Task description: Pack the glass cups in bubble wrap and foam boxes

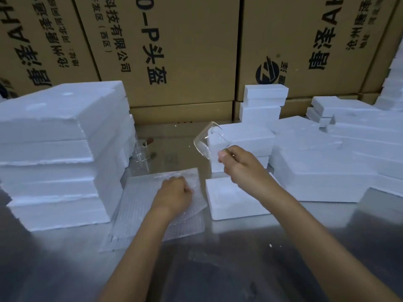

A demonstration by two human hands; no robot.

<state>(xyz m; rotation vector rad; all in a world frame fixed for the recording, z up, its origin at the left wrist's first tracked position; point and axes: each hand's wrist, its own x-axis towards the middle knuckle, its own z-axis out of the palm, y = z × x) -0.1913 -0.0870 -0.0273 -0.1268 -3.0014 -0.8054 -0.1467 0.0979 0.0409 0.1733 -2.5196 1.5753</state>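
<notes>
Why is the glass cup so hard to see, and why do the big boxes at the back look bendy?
Head view: the cup in the right hand is clear and slightly blurred, so only its bright rim shows; the light is dim and bluish; the wide-angle lens bends the cartons near the edges; the metal table shows soft glare, and the left hand grips the bubble wrap.

The cardboard cartons (185, 51) behind the table bear rotated black print including "科技有限公司", "头盔" and "(西区)".
</notes>
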